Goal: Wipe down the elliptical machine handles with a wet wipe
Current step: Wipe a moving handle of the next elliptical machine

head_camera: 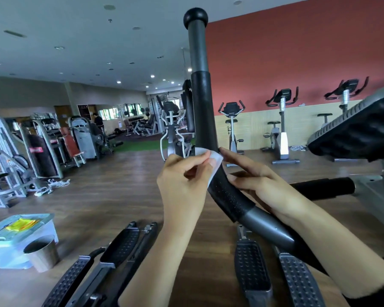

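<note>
Looking down from the head cam: got one white wet wipe [216, 161] on the left side of the black handle [203, 111], about halfway up, pinched between thumb and fingers of the left hand [182, 182]. Resting the right hand [259, 187] against the handle's right side, fingers straight, gripping nothing. Counted four foot pedals [251, 262] near, three exercise bikes [280, 129] far right by the red wall [297, 52], one metal bucket [42, 251] and one plastic bin [0, 244] near left. Can't read the red label on the punching bag [39, 160], way too blurry.
</note>
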Motion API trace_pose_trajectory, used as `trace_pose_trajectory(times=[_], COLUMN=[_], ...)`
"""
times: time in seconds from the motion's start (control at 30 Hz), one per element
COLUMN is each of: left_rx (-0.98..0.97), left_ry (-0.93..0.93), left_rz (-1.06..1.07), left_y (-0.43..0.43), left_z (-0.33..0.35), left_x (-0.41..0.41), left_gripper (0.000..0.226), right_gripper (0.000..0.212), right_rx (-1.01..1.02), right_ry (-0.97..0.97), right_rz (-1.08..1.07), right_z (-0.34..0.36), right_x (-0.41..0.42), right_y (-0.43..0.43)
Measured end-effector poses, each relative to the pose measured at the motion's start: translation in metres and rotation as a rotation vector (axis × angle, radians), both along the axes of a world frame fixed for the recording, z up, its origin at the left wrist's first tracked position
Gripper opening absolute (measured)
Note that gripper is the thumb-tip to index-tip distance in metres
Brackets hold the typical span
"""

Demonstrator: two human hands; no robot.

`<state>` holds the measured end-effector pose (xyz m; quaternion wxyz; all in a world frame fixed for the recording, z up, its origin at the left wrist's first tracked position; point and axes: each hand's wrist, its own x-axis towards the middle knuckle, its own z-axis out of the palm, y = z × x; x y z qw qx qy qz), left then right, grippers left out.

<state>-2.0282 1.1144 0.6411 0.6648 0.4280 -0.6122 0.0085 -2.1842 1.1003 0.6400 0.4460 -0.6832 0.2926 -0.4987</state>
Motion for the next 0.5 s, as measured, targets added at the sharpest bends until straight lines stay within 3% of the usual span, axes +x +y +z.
trace_pose_trajectory(times=[0.27, 0.5], left_rx=[-0.004, -0.130], left_ry=[0.015, -0.035], left_rz=[0.026, -0.003], left_y=[0.001, 0.019], left_z=[-0.006, -0.034], left_x=[0.000, -0.005], left_gripper=[0.017, 0.020], right_gripper=[0.053, 0.051], right_rx=[-0.033, -0.033], right_ry=[0.113, 0.168], right_rz=[0.057, 0.094], right_z=[-0.007, -0.015], right_x=[-0.013, -0.025], right_y=[0.017, 0.019])
